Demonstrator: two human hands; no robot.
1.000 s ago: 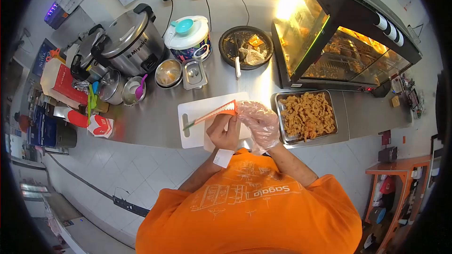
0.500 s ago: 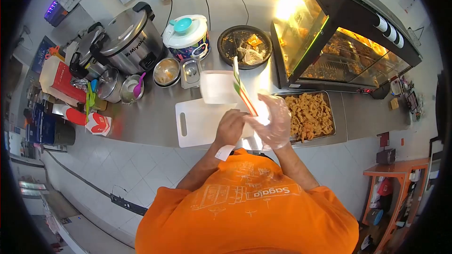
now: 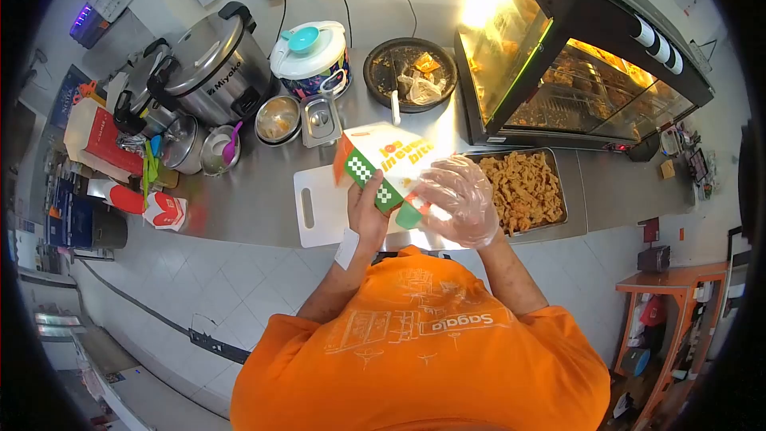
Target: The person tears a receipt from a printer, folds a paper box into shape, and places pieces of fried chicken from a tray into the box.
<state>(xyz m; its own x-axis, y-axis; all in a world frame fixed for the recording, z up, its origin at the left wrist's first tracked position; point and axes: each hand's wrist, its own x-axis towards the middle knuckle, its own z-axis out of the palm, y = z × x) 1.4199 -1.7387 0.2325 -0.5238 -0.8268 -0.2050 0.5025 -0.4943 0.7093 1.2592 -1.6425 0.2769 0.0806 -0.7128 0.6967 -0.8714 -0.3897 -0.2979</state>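
Observation:
A printed cardboard food box (image 3: 388,161), white with green checks and orange lettering, is tilted between my hands above the counter. My bare left hand (image 3: 367,214) grips its lower left edge, with a paper slip at the wrist. On the box's right side lies my right hand (image 3: 463,199), in a clear plastic glove, its fingers curled against the card. Under the box is a white cutting board (image 3: 309,211), partly covered. Close to my right hand, a metal tray (image 3: 565,209) holds fried pieces of food (image 3: 523,187).
A lit glass warming cabinet (image 3: 590,96) stands at the back right. Behind the box are a dark round pan (image 3: 375,84) and a white handle (image 3: 395,108). Rice cookers (image 3: 215,72), a lidded tub (image 3: 307,64), metal bowls (image 3: 278,121) and red boxes (image 3: 165,211) line the left.
The box has turned from edge-on to show its printed face, and it has opened out in shape. My left hand has shifted left onto its edge; my gloved hand has come down over its right side.

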